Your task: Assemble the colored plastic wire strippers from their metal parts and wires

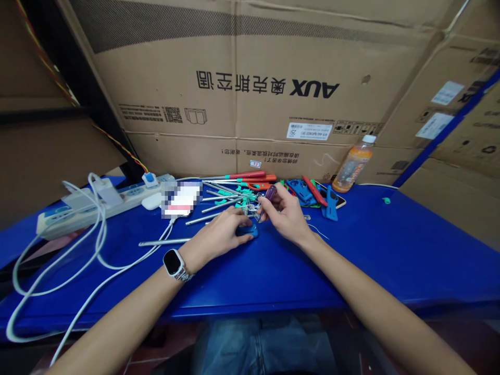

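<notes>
My right hand (288, 214) is closed around the dark purple handle (270, 192) of a screwdriver, whose shaft slants down towards the left. Low over the table, my left hand (219, 232) grips a blue plastic part (253, 229) between thumb and fingers. A metal rod (164, 242) runs in under the left hand; whether it joins the blue part is hidden. Just beyond both hands lies a pile of metal rods (219, 206) with green ends and small loose pieces. Red-handled tools (250, 175) lie at the back of this pile.
Blue plastic parts (300, 191) and a red handle (314, 190) lie right of the pile. An orange drink bottle (353, 165) stands against the cardboard (273, 47). At left are a power strip (113, 200), white cables (101, 234) and a blurred-out phone-like object (183, 200).
</notes>
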Available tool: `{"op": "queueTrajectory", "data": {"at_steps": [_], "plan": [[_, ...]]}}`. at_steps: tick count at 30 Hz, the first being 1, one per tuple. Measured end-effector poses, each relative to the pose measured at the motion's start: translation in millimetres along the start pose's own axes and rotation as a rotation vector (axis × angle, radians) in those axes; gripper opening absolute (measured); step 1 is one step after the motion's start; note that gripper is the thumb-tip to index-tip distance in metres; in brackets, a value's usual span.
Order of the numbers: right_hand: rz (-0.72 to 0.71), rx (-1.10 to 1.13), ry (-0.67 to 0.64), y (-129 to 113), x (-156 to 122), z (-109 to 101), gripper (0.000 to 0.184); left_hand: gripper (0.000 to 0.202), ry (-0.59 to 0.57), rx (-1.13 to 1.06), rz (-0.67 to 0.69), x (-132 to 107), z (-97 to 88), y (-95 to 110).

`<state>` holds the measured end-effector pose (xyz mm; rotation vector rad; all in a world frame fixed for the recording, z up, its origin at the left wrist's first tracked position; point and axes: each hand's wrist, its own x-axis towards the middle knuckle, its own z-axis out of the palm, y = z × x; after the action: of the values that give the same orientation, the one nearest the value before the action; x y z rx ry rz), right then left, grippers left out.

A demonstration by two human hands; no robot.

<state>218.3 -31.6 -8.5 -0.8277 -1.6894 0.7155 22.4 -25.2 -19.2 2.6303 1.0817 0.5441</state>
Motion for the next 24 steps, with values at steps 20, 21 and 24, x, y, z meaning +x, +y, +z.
{"op": "queueTrajectory", "data": {"at_steps": [20, 21, 24], "plan": [[0.009, -0.026, -0.057, 2.3, 2.2, 3.5, 0.026, 0.027, 0.014, -0.020, -0.010, -0.4, -1.5, 3.0], [0.004, -0.035, -0.059, 2.4, 2.2, 3.9, 0.026, 0.027, 0.014, -0.021, -0.007, -0.2, -1.6, 3.0], [0.002, -0.057, -0.068, 2.6, 2.7, 4.7, 0.024, 0.027, 0.011, -0.015, 0.008, 0.3, -1.8, 2.9]]}}
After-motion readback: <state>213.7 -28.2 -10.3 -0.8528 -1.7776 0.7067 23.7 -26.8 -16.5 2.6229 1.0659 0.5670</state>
